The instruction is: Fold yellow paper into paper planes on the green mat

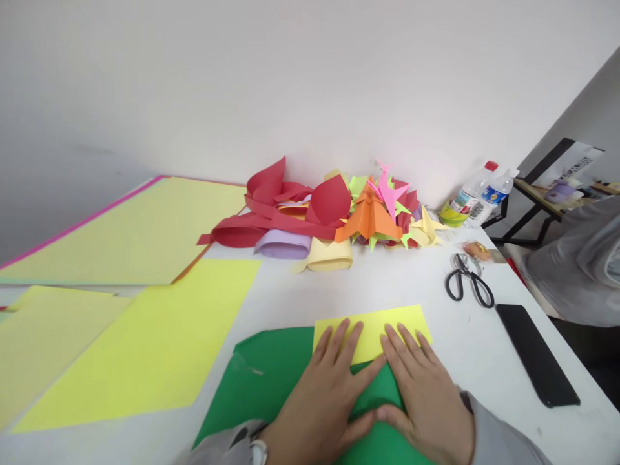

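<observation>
My left hand (324, 394) and my right hand (426, 394) lie flat, fingers stretched out, side by side on a small folded yellow paper (371, 323) near the table's front edge. The yellow paper rests on a green sheet (264, 381) that spreads under both hands. The thumbs meet over the green sheet. My left wrist carries a watch. Nothing is gripped in either hand.
Large yellow sheets (145, 342) cover the table's left side. A heap of folded coloured paper (334, 216) sits at the back by the wall. Scissors (467, 281), a black phone (535, 352) and two bottles (477, 190) are on the right. Grey cloth (576, 265) lies beyond the right edge.
</observation>
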`<control>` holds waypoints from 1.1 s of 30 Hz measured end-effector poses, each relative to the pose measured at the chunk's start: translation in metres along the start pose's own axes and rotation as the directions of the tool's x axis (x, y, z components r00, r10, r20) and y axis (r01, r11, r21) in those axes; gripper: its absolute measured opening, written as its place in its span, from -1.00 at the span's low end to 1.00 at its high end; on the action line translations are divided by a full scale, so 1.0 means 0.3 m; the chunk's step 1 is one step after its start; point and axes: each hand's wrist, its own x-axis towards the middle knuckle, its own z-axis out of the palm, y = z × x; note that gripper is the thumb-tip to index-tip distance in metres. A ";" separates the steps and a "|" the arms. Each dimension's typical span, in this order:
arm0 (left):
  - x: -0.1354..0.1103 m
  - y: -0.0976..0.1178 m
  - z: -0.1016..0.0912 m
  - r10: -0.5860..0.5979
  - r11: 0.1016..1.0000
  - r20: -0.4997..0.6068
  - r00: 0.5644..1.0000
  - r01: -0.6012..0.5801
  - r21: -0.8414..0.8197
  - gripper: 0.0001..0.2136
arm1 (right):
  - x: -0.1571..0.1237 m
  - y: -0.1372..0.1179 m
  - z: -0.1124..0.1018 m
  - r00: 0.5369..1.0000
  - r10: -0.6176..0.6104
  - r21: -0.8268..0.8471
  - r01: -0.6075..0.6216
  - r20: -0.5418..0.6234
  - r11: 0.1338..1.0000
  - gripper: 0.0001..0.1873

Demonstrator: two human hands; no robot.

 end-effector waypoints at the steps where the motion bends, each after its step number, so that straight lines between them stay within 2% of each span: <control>1: -0.001 -0.001 0.002 0.007 1.000 -0.009 1.000 -0.007 0.004 -0.40 | -0.004 0.005 0.002 1.000 0.009 -0.002 -0.009 0.003 1.000 -0.22; 7: -0.010 -0.011 0.012 0.043 0.999 -0.060 0.997 -0.042 0.017 -0.40 | -0.033 0.042 0.003 0.999 0.025 -0.067 -0.024 0.024 0.997 -0.19; 14: -0.009 -0.012 0.016 0.047 0.998 -0.083 0.995 -0.044 0.033 -0.37 | -0.105 0.112 0.034 0.991 0.132 -0.164 -0.134 -0.018 0.977 -0.18; 18: -0.007 -0.009 0.014 0.055 0.998 -0.091 0.994 -0.051 0.049 -0.35 | -0.110 0.108 0.017 0.977 0.204 -0.161 -0.212 -0.061 0.964 -0.15; 20: -0.005 -0.007 0.012 0.061 0.997 -0.090 0.994 -0.056 0.062 -0.35 | -0.078 0.092 -0.007 0.994 0.112 -0.103 -0.113 -0.014 0.988 -0.16; 22: -0.002 -0.004 0.009 0.062 0.996 -0.082 0.995 -0.056 0.068 -0.34 | -0.027 0.078 -0.027 0.993 -0.096 0.003 0.096 0.067 0.995 -0.21; 23: -0.001 -0.003 0.007 0.059 0.996 -0.075 0.995 -0.054 0.066 -0.34 | 0.002 0.073 -0.033 0.985 -0.151 0.050 0.148 0.081 0.988 -0.22; 28: 0.005 0.008 -0.009 0.016 0.999 0.007 1.000 -0.016 0.032 -0.36 | 0.114 0.073 -0.015 0.966 -0.245 0.209 0.223 0.086 0.952 -0.11; 33: 0.003 0.017 -0.031 -0.020 1.000 0.106 0.994 0.020 0.002 -0.31 | 0.121 0.074 0.015 0.968 -0.242 0.254 0.217 0.073 0.943 -0.01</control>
